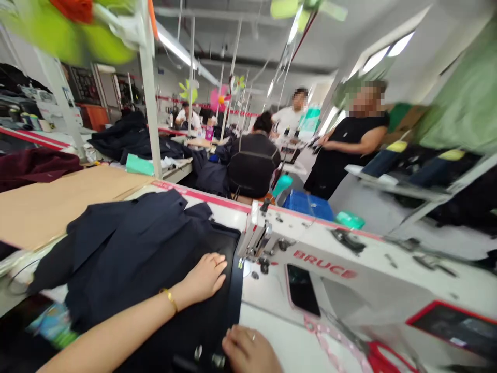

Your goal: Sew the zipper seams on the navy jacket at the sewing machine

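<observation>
A large dark navy garment piece [132,243] is spread over the left side of the sewing table, its edge running beside the needle area of a white sewing machine [326,269]. My left hand [207,277] rests on the cloth just left of the presser foot [243,261], fingers stretched out and the palm down. Lower down, my right hand [252,349] is at the cloth's right edge, fingers bent and together over it; its thumb is hidden. Small shiny metal parts [217,360] lie by the right fingertips.
On the machine bed lie a phone [303,290], red-handled scissors [388,357] and a pink strap [326,344]. A control screen [458,326] is at right. Tan board [70,199] extends left. Ahead, one person [254,155] sits and another [345,140] stands beside a blue crate [308,204].
</observation>
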Demonstrator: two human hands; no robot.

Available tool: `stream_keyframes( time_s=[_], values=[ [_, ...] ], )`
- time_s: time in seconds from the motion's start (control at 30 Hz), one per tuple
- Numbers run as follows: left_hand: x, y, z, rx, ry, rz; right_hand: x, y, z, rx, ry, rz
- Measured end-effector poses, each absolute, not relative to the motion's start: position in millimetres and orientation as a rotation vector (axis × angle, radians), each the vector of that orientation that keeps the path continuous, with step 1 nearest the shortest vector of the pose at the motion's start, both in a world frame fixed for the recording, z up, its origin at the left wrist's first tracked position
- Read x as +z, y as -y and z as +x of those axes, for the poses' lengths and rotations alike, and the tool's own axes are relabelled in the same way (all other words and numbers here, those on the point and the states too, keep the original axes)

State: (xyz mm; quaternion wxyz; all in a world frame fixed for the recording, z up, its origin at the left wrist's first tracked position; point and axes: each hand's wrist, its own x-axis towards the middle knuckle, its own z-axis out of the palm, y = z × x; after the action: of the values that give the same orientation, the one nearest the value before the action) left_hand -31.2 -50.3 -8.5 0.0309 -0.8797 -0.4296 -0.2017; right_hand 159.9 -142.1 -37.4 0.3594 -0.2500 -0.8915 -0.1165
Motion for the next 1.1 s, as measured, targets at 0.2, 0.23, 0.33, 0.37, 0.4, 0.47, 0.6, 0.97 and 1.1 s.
stream_keyframes(
  time_s=[0.2, 0.23, 0.33, 0.37, 0.4, 0.47, 0.6, 0.97, 1.1],
  values=[
    [-3.6, 36.2, -28.9, -0.450, 1.297, -2.841, -18.8, 150.7, 164.3, 0.065, 2.425, -0.782],
    [-4.6, 35.0, -28.7, -0.441, 1.293, -2.847, -17.8, 149.5, 165.2, 0.092, 2.429, -0.792],
    [-5.7, 35.0, -28.9, -0.440, 1.268, -2.851, -13.7, 143.5, 166.3, 0.111, 2.489, -0.747],
    [-5.9, 35.2, -29.0, -0.450, 1.261, -2.846, -11.7, 140.3, 166.4, 0.110, 2.524, -0.716],
    [-6.3, 35.2, -29.0, -0.460, 1.253, -2.842, -9.6, 136.7, 166.6, 0.107, 2.560, -0.678],
    [-7.7, 34.7, -28.9, -0.477, 1.249, -2.833, -5.9, 128.7, 167.2, 0.110, 2.620, -0.585],
    [-8.3, 34.4, -28.1, -0.501, 1.270, -2.829, -4.9, 117.5, 168.0, 0.126, 2.604, -0.415],
    [0.3, 35.6, -19.2, -0.386, 0.861, -3.126, -9.5, 124.7, 170.6, 0.146, 2.486, -0.472],
    [-2.4, 30.7, -17.1, -0.455, 0.847, -3.089, -8.6, 123.1, 170.1, 0.177, 2.494, -0.522]
  ],
)
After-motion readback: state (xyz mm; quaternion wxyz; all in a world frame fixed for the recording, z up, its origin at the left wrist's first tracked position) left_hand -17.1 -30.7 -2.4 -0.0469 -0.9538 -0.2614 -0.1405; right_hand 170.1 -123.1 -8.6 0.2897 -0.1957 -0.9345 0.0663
